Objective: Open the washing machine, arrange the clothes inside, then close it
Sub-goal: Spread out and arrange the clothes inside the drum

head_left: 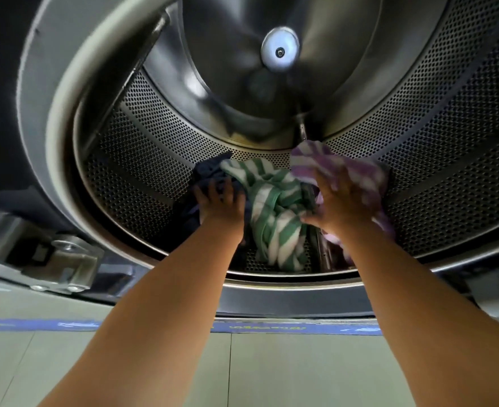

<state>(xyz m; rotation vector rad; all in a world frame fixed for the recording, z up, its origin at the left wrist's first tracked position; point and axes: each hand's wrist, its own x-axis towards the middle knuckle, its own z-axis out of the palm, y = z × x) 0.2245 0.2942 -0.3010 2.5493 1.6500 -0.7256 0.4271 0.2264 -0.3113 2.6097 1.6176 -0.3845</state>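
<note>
Both bare arms reach through the round mouth of the washing machine (pixel 66 160), whose door is out of the way, and into the perforated steel drum (pixel 436 160). The clothes lie in a low heap at the bottom of the drum, near its front lip (pixel 286 284).

The left hand (pixel 220 205) rests palm down on a dark navy garment (pixel 204 177) at the left of the heap, fingers spread and pressing into the cloth; whether they close around a fold I cannot tell.

The right hand (pixel 340 202) lies on a purple-and-white striped cloth (pixel 345 165) at the right, its fingers blurred and curled into the fabric — the grip seems to bunch it, but blur hides the fingertips.

Between the two hands sits a crumpled green-and-white striped cloth (pixel 274 218), touching both neighbours and trailing down towards the front lip.

Above the heap the drum is wide open — bare curved wall on both sides and the smooth back plate with its centre hub (pixel 280 49) well behind the clothes. A door hinge (pixel 63 259) sits left of the opening, and the tiled floor (pixel 271 374) lies below.
</note>
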